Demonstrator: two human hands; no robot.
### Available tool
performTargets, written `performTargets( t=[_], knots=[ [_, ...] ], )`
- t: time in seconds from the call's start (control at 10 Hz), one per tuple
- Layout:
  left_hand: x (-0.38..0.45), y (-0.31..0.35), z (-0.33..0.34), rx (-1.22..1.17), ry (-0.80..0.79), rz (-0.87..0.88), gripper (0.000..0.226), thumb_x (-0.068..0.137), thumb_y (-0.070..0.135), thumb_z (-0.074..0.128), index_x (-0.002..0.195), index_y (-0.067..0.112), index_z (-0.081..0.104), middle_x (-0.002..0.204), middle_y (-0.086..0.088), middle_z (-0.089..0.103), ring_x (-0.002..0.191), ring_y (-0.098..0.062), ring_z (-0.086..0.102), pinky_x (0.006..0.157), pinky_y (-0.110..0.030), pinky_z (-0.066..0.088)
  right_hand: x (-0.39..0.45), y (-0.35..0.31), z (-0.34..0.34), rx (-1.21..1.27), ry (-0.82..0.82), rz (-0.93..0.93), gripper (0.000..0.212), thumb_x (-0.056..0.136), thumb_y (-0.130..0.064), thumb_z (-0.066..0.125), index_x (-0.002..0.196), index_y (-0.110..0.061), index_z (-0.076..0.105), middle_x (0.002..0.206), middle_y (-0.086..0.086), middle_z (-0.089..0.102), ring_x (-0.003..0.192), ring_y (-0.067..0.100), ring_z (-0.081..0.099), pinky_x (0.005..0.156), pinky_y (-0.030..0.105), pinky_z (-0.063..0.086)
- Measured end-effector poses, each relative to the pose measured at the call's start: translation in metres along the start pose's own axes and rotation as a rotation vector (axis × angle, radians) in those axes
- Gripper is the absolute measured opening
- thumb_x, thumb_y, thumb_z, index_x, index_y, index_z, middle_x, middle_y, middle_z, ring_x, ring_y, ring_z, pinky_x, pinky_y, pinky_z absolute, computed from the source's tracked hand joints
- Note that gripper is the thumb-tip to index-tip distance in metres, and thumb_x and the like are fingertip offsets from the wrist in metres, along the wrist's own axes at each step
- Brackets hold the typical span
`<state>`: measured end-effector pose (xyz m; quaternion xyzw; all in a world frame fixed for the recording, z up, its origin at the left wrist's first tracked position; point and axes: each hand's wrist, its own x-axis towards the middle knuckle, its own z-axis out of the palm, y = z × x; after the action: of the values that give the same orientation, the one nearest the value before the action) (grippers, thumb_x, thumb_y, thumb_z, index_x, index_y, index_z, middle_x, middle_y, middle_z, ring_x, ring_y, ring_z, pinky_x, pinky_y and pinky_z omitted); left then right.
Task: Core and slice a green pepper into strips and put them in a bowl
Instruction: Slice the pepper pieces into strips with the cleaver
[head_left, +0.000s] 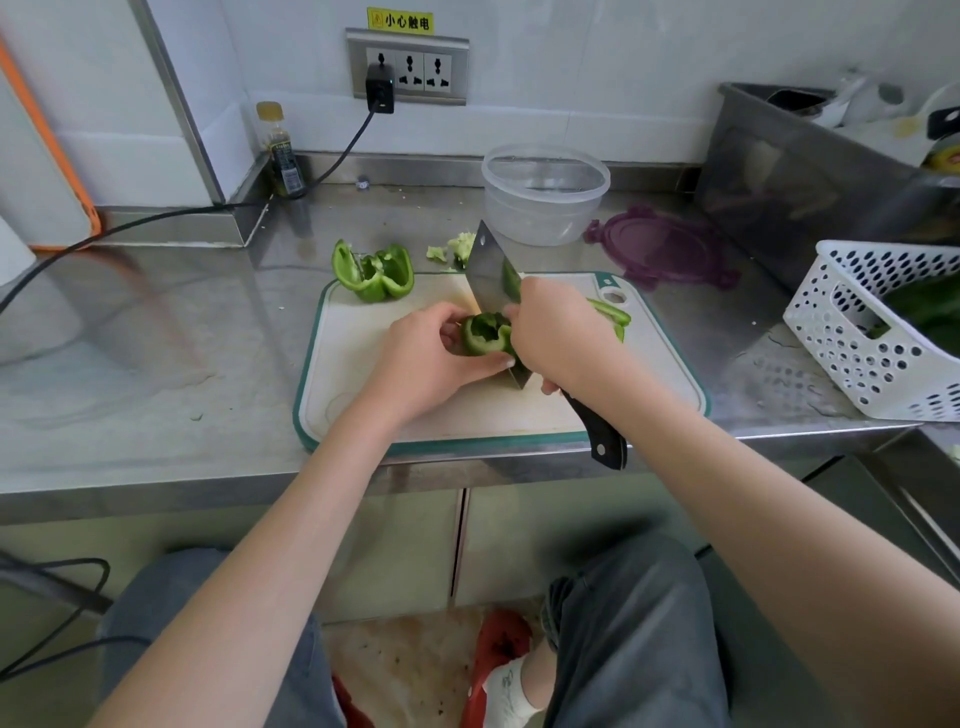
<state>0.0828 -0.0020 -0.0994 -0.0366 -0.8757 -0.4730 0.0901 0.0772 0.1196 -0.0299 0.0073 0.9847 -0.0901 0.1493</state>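
On the white cutting board (374, 410) my left hand (431, 358) grips a hollow piece of green pepper (483, 335). My right hand (558, 338) holds a cleaver (493, 280) by its black handle, the blade standing on edge against the right side of that piece. A larger pepper section (374, 273) lies at the board's far left corner. A pepper strip (613, 314) shows just beyond my right hand. The pale core and seeds (457, 249) sit on the counter behind the board. A clear plastic bowl (545, 195) stands further back with nothing in it.
A purple lid (665, 249) lies right of the bowl. A white perforated basket (883, 332) with greens sits at the right edge, a steel tub (810, 171) behind it. A sauce bottle (280, 150) and a black power cable (156, 218) occupy the back left.
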Motion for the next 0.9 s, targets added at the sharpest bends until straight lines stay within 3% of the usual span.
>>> performTargets(
  t=[0.1,0.2,0.4,0.5,0.6,0.7,0.8,0.9],
  knots=[
    [0.0,0.001,0.0,0.017,0.014,0.012,0.055,0.061,0.038,0.085,0.108,0.021,0.063,0.087,0.016,0.061,0.076,0.006,0.055,0.071,-0.016,0.045,0.011,0.008,0.006,0.259,0.207,-0.15,0.025,0.096,-0.014,0.042,0.113,-0.005,0.057,0.082,0.01,0.057,0.079,0.031,0.064,0.06,0.033,0.049],
    [-0.001,0.003,-0.001,0.03,0.028,0.026,0.059,0.06,0.037,0.085,0.112,0.02,0.063,0.084,0.017,0.057,0.074,0.002,0.053,0.07,-0.017,0.042,0.015,0.005,0.006,0.297,0.262,-0.178,0.026,0.096,-0.012,0.039,0.107,-0.001,0.059,0.086,0.015,0.059,0.086,0.034,0.065,0.065,0.038,0.052],
    [-0.004,0.006,-0.004,0.032,-0.026,0.048,0.06,0.062,0.034,0.084,0.115,0.022,0.058,0.088,0.022,0.053,0.083,0.002,0.055,0.071,-0.013,0.043,0.022,0.015,0.002,0.141,0.246,-0.174,0.022,0.096,-0.014,0.042,0.103,-0.002,0.058,0.064,0.004,0.046,0.06,0.024,0.056,0.05,0.033,0.048],
    [-0.006,0.007,-0.003,0.029,-0.076,0.065,0.061,0.06,0.035,0.085,0.114,0.025,0.059,0.093,0.019,0.057,0.087,0.0,0.055,0.076,-0.017,0.045,0.022,0.02,-0.004,0.089,0.214,-0.075,0.012,0.095,-0.01,0.045,0.103,-0.006,0.053,0.069,0.007,0.048,0.053,0.027,0.059,0.045,0.036,0.049],
    [-0.008,0.008,-0.002,0.025,-0.095,0.069,0.059,0.06,0.037,0.084,0.113,0.025,0.06,0.093,0.016,0.059,0.085,0.002,0.054,0.072,-0.014,0.043,0.025,0.025,-0.005,0.092,0.193,-0.08,0.014,0.096,-0.011,0.046,0.107,-0.006,0.052,0.078,0.011,0.058,0.044,0.025,0.058,0.033,0.028,0.044],
    [-0.006,0.007,-0.003,0.009,-0.062,0.056,0.057,0.065,0.034,0.083,0.115,0.023,0.058,0.091,0.019,0.054,0.083,0.003,0.052,0.07,-0.011,0.04,0.028,0.04,-0.006,0.115,0.255,-0.114,0.017,0.097,-0.016,0.043,0.106,-0.004,0.053,0.073,0.008,0.055,0.041,0.022,0.056,0.026,0.021,0.035],
    [-0.004,0.005,-0.003,0.03,0.002,0.028,0.06,0.07,0.035,0.079,0.122,0.019,0.054,0.105,0.008,0.056,0.091,-0.004,0.05,0.077,-0.018,0.041,0.02,0.059,-0.013,0.258,0.265,-0.095,0.028,0.099,-0.025,0.04,0.113,-0.002,0.049,0.049,0.003,0.056,0.028,0.017,0.05,0.032,0.022,0.036],
    [-0.003,0.003,-0.001,0.098,-0.013,0.028,0.063,0.071,0.038,0.077,0.125,0.017,0.054,0.116,0.001,0.054,0.109,-0.017,0.049,0.094,-0.034,0.044,0.013,0.074,-0.02,0.409,0.225,-0.053,0.047,0.1,-0.029,0.038,0.141,-0.005,0.033,0.037,0.006,0.051,0.024,0.016,0.047,0.034,0.023,0.041]
  ],
)
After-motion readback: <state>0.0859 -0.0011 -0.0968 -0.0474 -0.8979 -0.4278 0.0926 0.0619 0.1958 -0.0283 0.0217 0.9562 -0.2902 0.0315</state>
